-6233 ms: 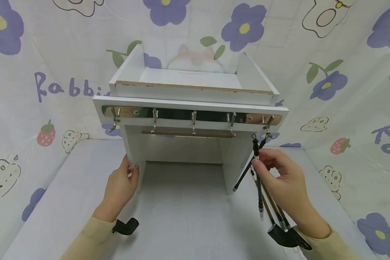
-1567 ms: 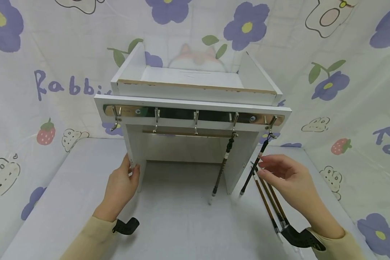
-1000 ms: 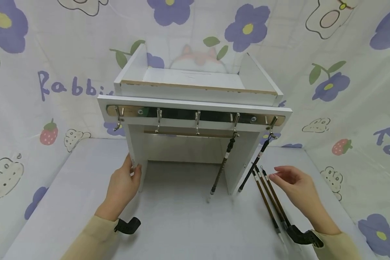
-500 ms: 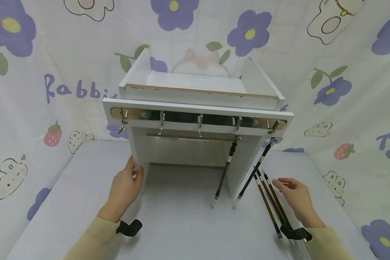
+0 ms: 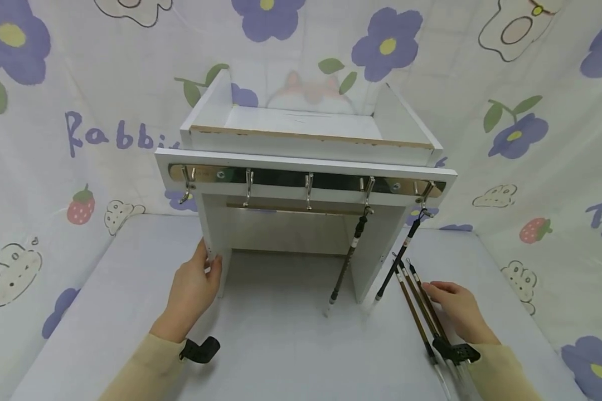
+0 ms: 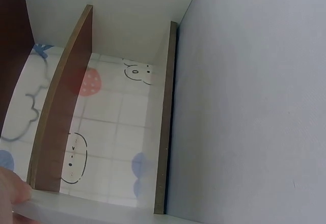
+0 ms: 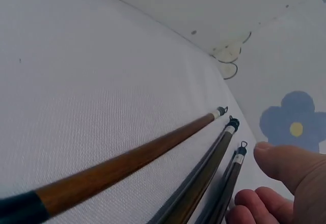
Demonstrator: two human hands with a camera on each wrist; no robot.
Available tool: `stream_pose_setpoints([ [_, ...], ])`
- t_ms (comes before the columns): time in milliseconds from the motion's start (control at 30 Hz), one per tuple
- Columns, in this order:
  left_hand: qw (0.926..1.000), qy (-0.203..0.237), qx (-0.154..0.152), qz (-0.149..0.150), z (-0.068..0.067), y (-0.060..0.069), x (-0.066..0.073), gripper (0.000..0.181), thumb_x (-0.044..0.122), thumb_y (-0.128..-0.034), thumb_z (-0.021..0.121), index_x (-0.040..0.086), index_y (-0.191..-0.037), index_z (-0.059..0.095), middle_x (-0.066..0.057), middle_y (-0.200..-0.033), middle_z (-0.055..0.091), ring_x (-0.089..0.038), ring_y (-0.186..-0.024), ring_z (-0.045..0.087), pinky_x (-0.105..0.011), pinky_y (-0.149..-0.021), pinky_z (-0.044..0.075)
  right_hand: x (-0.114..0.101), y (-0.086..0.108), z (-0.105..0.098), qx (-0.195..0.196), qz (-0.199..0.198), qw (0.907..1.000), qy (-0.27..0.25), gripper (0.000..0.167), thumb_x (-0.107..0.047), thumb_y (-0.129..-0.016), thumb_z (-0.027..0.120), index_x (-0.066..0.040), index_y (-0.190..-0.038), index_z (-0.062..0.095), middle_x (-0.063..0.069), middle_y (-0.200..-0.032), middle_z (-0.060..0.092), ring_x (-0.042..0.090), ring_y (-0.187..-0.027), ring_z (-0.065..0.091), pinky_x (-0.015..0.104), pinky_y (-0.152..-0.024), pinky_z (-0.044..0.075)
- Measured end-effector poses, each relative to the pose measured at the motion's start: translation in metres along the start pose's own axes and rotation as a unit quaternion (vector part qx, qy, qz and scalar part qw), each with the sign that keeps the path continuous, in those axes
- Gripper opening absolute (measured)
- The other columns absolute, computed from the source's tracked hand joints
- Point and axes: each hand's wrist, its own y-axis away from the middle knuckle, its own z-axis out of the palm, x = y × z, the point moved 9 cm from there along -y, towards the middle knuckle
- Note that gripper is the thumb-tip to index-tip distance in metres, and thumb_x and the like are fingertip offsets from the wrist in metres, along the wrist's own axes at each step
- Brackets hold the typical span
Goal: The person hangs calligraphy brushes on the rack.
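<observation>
In the head view my left hand (image 5: pixel 193 287) grips the front edge of the left side panel (image 5: pixel 213 228) of a white rack, and its fingertips show in the left wrist view. Two dark calligraphy brushes hang by loops from the rack's hooks: one brush (image 5: pixel 348 259) on the fourth hook, another brush (image 5: pixel 399 262) on the rightmost. Three brown-handled brushes lie on the table to the right. My right hand (image 5: pixel 456 309) is beside the rightmost lying brush (image 7: pixel 232 183), thumb and fingers apart, not closed round it. The other lying brushes (image 7: pixel 132 163) are farther left.
A metal hook strip (image 5: pixel 281 178) runs across the rack's front board, with three bare hooks on the left. An open-topped compartment (image 5: pixel 301 120) forms the rack's top. A flower-patterned cloth (image 5: pixel 511 133) hangs behind, and a white cloth covers the table (image 5: pixel 291 334).
My right hand hung a brush on the fourth hook, let it go, and moved down and right to the lying brushes. My left hand kept its grip on the rack.
</observation>
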Motion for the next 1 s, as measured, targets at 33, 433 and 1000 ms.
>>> stream_pose_setpoints([
  [33,1.0,0.001,0.0,0.0,-0.001,0.0,0.001,0.047,0.014,-0.0989,0.053,0.004,-0.142,0.038,-0.029,-0.121,0.06,-0.043,-0.099,0.065,-0.052,-0.073,0.056,0.001,-0.001,0.0,0.002,0.0,1.0,0.002,0.078,-0.054,-0.089,0.062,0.002,-0.139,0.044,0.024,-0.137,0.047,0.036,-0.123,0.047,0.054,-0.104,0.035],
  [433,1.0,-0.004,-0.001,-0.006,0.002,0.0,0.001,0.046,0.014,-0.0991,0.052,0.002,-0.141,0.038,-0.031,-0.117,0.061,-0.044,-0.097,0.065,-0.053,-0.07,0.056,0.0,0.0,0.002,0.008,0.007,0.9998,0.017,0.071,-0.049,-0.09,0.064,0.003,-0.134,0.047,0.024,-0.134,0.048,0.038,-0.122,0.045,0.055,-0.103,0.034],
  [1000,1.0,0.0,0.001,-0.002,0.002,0.0,0.001,0.043,0.015,-0.0996,0.051,0.003,-0.139,0.039,-0.029,-0.118,0.062,-0.043,-0.098,0.065,-0.052,-0.071,0.056,-0.008,-0.001,-0.001,0.027,-0.008,0.998,0.057,0.053,-0.036,-0.089,0.07,0.004,-0.121,0.057,0.021,-0.118,0.057,0.031,-0.103,0.052,0.043,-0.085,0.043],
])
